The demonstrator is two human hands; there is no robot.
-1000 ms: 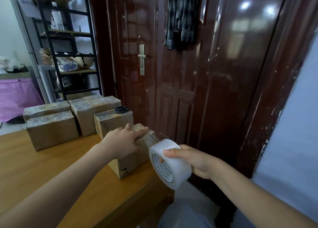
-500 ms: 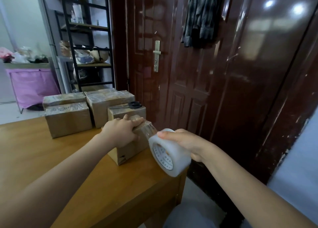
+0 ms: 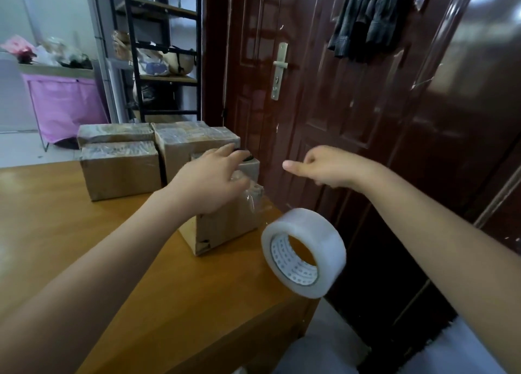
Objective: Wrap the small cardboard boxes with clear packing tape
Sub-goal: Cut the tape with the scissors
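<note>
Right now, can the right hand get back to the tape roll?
Probably yes. The right hand, fingers curled and holding nothing, is just above the tape roll, which hangs off the table corner with nothing between them.

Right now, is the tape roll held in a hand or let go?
Let go. The tape roll hangs at the table edge; the right hand is above it, apart, holding nothing.
</note>
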